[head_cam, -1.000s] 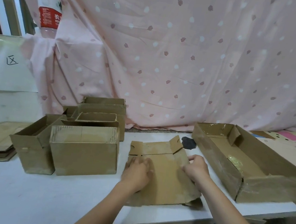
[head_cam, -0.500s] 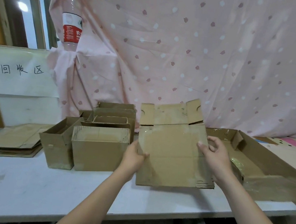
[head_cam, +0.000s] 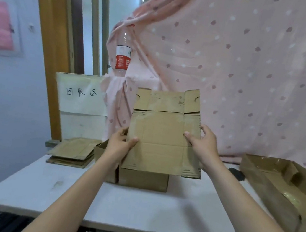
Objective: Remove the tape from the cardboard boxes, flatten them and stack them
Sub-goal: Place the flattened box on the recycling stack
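While our left hand (head_cam: 120, 142) grips the left edge of the flattened cardboard box (head_cam: 163, 134), thumb on its near face and fingers curled behind, our right hand (head_cam: 204, 143) pinches the right edge the same way. We hold the flattened cardboard box upright in the air, flaps at the top, above the white table (head_cam: 136, 205).

Directly behind and below the flattened cardboard box, unflattened boxes (head_cam: 142, 179) stand on the table, mostly hidden by it. To its left, at the table's far corner, lies a stack of flattened cardboard (head_cam: 71, 152). To its right sits a long open box (head_cam: 282, 193) with shiny tape inside, and between the two a small dark object (head_cam: 236, 173) lies on the table. Behind it hangs a pink dotted curtain (head_cam: 242, 69), with a plastic bottle (head_cam: 122, 56) at the curtain's left edge and a white handwritten sign (head_cam: 82, 93) further left.
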Available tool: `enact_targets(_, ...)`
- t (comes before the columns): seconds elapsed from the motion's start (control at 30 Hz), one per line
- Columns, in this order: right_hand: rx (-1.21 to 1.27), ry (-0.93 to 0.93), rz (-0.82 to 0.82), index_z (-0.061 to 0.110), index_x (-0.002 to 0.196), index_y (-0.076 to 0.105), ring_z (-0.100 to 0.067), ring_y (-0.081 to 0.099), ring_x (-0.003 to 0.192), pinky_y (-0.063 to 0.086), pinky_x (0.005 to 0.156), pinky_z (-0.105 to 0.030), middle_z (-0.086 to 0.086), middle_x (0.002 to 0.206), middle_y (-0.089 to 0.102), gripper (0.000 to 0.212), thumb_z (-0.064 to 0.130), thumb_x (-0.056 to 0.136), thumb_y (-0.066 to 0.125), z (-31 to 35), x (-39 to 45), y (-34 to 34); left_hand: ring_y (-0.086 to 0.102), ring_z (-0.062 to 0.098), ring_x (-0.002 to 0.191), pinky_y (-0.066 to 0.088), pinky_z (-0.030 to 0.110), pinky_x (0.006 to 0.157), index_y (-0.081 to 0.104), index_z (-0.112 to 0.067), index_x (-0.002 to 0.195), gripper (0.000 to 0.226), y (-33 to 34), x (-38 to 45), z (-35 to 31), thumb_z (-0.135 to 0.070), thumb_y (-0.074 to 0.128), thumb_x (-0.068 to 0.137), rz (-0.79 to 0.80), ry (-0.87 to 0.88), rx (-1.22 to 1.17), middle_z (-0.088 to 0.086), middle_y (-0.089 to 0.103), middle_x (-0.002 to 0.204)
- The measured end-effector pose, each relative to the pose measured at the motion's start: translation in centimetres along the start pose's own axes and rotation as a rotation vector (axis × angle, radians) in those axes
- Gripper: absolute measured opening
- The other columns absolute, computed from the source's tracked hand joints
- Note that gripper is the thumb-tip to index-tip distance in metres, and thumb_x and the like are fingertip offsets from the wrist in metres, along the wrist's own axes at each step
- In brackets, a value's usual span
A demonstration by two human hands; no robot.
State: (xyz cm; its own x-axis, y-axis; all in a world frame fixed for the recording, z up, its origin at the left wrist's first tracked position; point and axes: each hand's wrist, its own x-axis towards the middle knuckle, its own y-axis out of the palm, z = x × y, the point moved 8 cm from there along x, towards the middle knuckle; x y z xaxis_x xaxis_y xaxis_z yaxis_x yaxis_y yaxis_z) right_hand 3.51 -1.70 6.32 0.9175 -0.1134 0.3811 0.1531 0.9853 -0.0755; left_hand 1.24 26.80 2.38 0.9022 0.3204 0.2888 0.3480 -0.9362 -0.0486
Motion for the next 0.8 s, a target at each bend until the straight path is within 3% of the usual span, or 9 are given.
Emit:
enact_targets(0.07,0.0,-0.021,0.022,0.023,0.114,0.065,-0.019,0.071,0.098,0.057,0.091,-0.047,0.003,0.109,0.073,0.029,0.022,0.087,0.075,1.1,0.3,3.9,0.071,0.023,0.096,0.059,0.038,0.082,0.052,-0.021,0.136,0.055,-3.8,0.3,-0.4,-0.022,0.075,0.086,-0.068,0.007,0.053,0.01,0.071,0.115)
enact_targets(0.13,-0.001,-0.029,0.048,0.022,0.117,0.065,-0.02,0.068,0.103,0.056,0.094,-0.047,0.002,0.114,0.072,0.034,0.028,0.085,0.075,1.7,0.7,8.4,0.071,0.017,0.084,0.056,0.026,0.063,0.051,-0.021,0.136,0.049,-7.8,0.6,-0.4,-0.019,0.071,0.091,-0.129,-0.009,0.1,0.009,0.073,0.109)
enact_targets(0.2,-0.011,-0.045,0.091,0.019,0.12,0.064,-0.019,0.065,0.108,0.052,0.099,-0.04,0.002,0.12,0.069,0.037,0.029,0.087,0.074,2.8,0.4,12.8,0.067,0.012,0.082,0.049,0.02,0.057,0.049,-0.021,0.138,0.047,-11.8,1.0,-0.2,-0.019,0.066,0.094,-0.191,-0.019,0.159,0.009,0.071,0.111)
enact_targets(0.27,0.003,-0.034,0.144,0.017,0.119,0.062,-0.016,0.062,0.106,0.049,0.095,-0.031,0.002,0.118,0.067,0.031,0.022,0.09,0.072,3.3,0.0,17.3,0.065,0.016,0.09,0.048,0.024,0.067,0.048,-0.021,0.141,0.051,-16.3,1.6,0.1,-0.022,0.067,0.094,-0.264,-0.024,0.225,0.007,0.067,0.118)
enact_targets(0.37,0.002,0.009,0.226,0.013,0.123,0.061,-0.022,0.062,0.113,0.049,0.098,-0.035,-0.003,0.122,0.067,0.037,0.022,0.089,0.073,3.1,-0.2,24.5,0.062,0.027,0.106,0.053,0.04,0.086,0.048,-0.023,0.143,0.056,-22.9,2.6,1.5,-0.026,0.07,0.091,-0.347,-0.106,0.292,0.008,0.063,0.127)
enact_targets(0.47,-0.067,0.028,0.286,0.008,0.139,0.046,-0.032,0.055,0.126,0.044,0.104,-0.038,-0.011,0.137,0.057,0.054,0.024,0.092,0.068,2.9,-0.8,31.3,0.062,0.026,0.095,0.053,0.033,0.059,0.05,-0.023,0.14,0.051,-28.6,3.4,3.4,-0.027,0.069,0.092,-0.394,-0.177,0.378,0.012,0.062,0.122)
enact_targets(0.57,-0.214,0.008,0.343,0.008,0.152,0.019,-0.037,0.052,0.126,0.043,0.094,-0.036,-0.018,0.136,0.055,0.068,0.016,0.096,0.057,2.6,-1.4,36.8,0.061,0.028,0.088,0.049,0.029,0.04,0.047,-0.024,0.143,0.051,-33.0,4.5,5.3,-0.027,0.066,0.095,-0.434,-0.249,0.447,0.014,0.063,0.117)
enact_targets(0.73,-0.406,0.054,0.382,0.014,0.151,0.015,-0.038,0.057,0.115,0.037,0.079,-0.035,-0.019,0.135,0.047,0.068,0.005,0.092,0.049,-0.4,-1.8,44.2,0.057,0.029,0.097,0.046,0.033,0.077,0.045,-0.018,0.145,0.051,-36.6,7.6,8.7,-0.022,0.062,0.097,-0.442,-0.3,0.635,0.013,0.06,0.123)
enact_targets(0.8,-0.457,0.105,0.374,0.013,0.152,0.018,-0.036,0.057,0.114,0.036,0.077,-0.034,-0.019,0.139,0.042,0.068,0.003,0.093,0.05,-2.6,-1.6,46.1,0.054,0.027,0.1,0.043,0.032,0.076,0.047,-0.015,0.144,0.05,-37.3,9.3,10.7,-0.02,0.061,0.096,-0.404,-0.309,0.712,0.014,0.059,0.129)
